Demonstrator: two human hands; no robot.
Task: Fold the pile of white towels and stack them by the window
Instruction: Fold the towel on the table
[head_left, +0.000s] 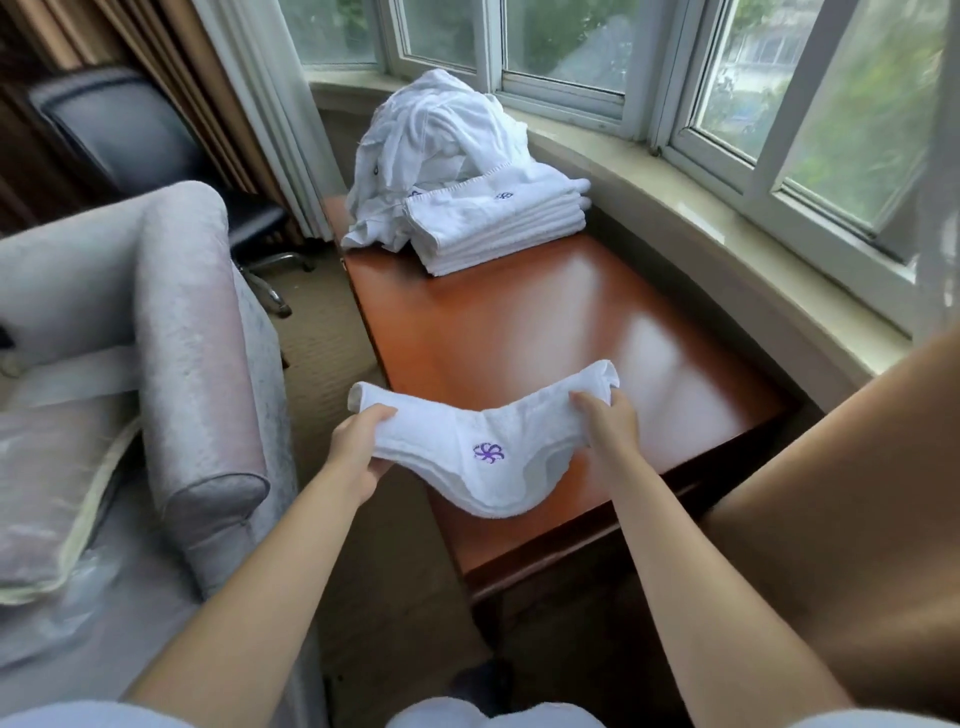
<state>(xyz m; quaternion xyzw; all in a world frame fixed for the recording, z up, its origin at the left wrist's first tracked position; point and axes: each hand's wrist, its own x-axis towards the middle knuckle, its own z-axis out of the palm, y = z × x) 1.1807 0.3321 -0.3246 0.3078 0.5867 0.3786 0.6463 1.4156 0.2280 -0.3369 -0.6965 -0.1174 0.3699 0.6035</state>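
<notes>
You held a white towel (488, 441) with a purple flower emblem (488, 453) over a reddish-brown table (519, 322); the armchair (171, 332) was pale grey-lilac.

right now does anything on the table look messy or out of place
Only the unfolded towel heap at the table's far end, slumped against the neat folded stack. The held towel sags between both hands; nothing spilled or damaged.

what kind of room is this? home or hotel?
Likely a hotel room. Both hands hold a folded white towel bearing a purple embroidered logo, matching towels sit in a stack on a wooden table by a bay window, and an armchair stands beside it.
</notes>
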